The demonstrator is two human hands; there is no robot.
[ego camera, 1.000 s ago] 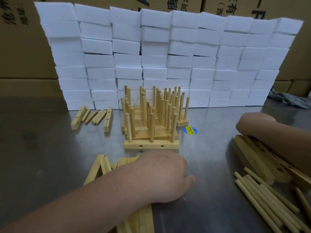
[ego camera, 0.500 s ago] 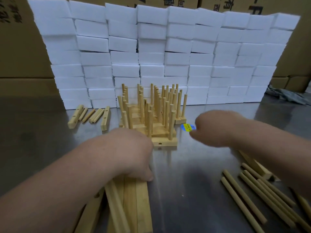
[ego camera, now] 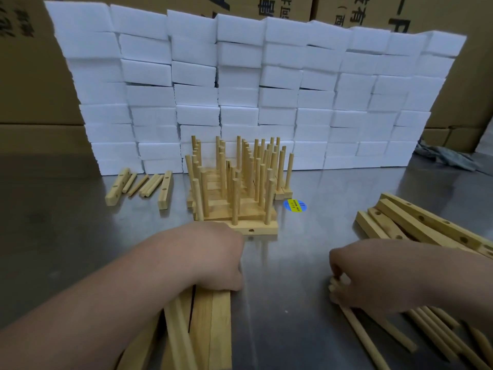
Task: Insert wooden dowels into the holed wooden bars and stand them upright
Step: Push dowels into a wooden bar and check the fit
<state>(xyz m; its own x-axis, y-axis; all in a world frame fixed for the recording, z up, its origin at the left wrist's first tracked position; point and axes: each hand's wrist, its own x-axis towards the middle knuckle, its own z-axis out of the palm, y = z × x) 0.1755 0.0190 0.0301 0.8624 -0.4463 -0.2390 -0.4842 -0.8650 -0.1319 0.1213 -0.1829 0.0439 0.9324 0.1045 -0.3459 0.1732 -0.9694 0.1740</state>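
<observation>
Steel table (ego camera: 293, 284), wall of white foam blocks (ego camera: 240, 89) along its far edge, cardboard boxes (ego camera: 29, 97) behind.

Pegged bars (ego camera: 234, 193): tight cluster at table centre toward the far edge, dowels standing upright in them. Front bar (ego camera: 256, 230) lies crosswise, side hole showing.

Left hand (ego camera: 210, 255): knuckles up on the far ends of a bar stack (ego camera: 210, 327) at the near left. Fingers tucked under and hidden; cannot tell if they grip.

Right hand (ego camera: 373, 273): fingers (ego camera: 335, 289) curled round the left ends of the loose dowels (ego camera: 426, 335) at the near right.

Holed bars (ego camera: 426, 225): heap at the right side, just beyond the right wrist.

Small pile (ego camera: 141, 185) of short bars and dowels, flat, left of the cluster, close to the foam.

Open room: bare steel lane between the two hands, running up to the front bar. Wide bare patch on the left, between small pile and left forearm. Narrow gap between the cluster and the holed bars.

Writing: round blue sticker (ego camera: 294, 205) with yellow band, just right of the cluster; print too small to read. Boxes carry large dark characters, cut by the top edge.

Grey cloth (ego camera: 448, 156) at the far right.
</observation>
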